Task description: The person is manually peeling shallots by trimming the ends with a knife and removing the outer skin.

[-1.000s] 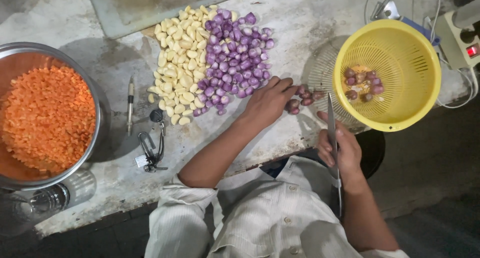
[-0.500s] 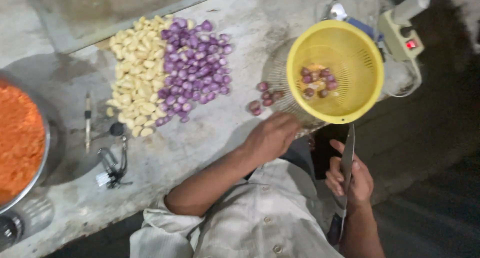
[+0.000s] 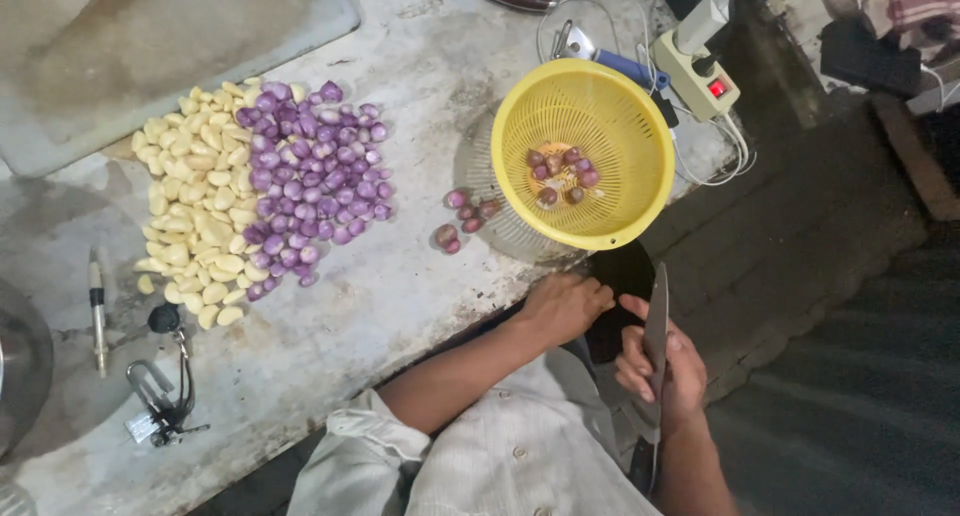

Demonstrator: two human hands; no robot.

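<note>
Now we grip knife [image 3: 656,321] in right hand [image 3: 662,369], blade up toward yellow basket [image 3: 610,96]. Left hand [image 3: 567,304] curled beside it at bench [image 3: 420,306] edge, fingers maybe pinching something, can't tell.

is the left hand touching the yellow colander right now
Apart. The head view shows the left hand closed at the table's edge, with a dark gap between its knuckles and the yellow colander's near rim.

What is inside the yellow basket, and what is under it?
Inside the yellow basket lie a few unpeeled shallots. Under it a clear bowl shows at the left; the rest of the bowl is covered.
</note>
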